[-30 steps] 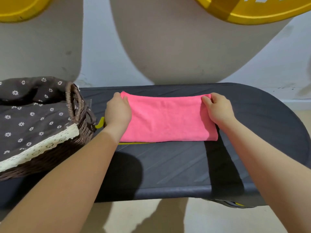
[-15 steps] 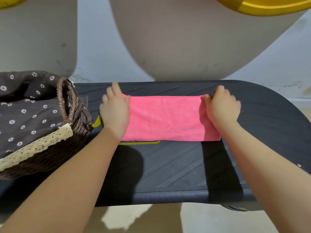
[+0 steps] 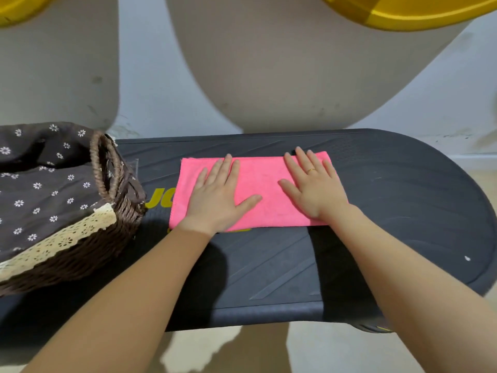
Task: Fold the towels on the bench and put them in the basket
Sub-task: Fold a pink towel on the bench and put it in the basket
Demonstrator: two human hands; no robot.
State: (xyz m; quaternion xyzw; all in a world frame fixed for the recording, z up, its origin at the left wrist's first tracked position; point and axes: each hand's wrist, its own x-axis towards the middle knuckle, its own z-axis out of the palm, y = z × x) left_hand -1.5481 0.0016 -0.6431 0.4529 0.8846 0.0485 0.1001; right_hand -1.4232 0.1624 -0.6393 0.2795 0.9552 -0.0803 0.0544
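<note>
A pale wall with large grey-beige rounded shapes and yellow rims at 11 and 1 o'clock stands behind a dark, ribbed tabletop (image 3: 403, 200) that runs across the middle of the view. On it, just past centre toward 12 o'clock, lies the pink towel (image 3: 258, 181), folded into a long flat band with its long side running from 9 to 3 o'clock. It covers part of some yellow lettering (image 3: 158, 201) printed on the tabletop at its 9 o'clock end.

The left hand (image 3: 217, 196) lies flat on the towel's 9 o'clock half, fingers straight and spread, thumb out toward 3 o'clock. The right hand (image 3: 313, 184) lies flat on the 3 o'clock half, likewise wide and holding nothing, with a gold ring (image 3: 311, 170) on one finger.

Half a second ago both hands were curled at the towel's short ends, the fingers pinching the far corners. Now they have let go and moved inward onto the cloth, palms down and pressing it. The towel itself lies in much the same place.

At 9 o'clock, well apart from the towel, the wicker basket (image 3: 80, 251) rests on the tabletop, lined with dark cloth dotted with white flowers (image 3: 40, 189) and edged with cream lace (image 3: 61, 240). Its woven handle (image 3: 103, 162) stands upright on the side nearest the towel.
</note>
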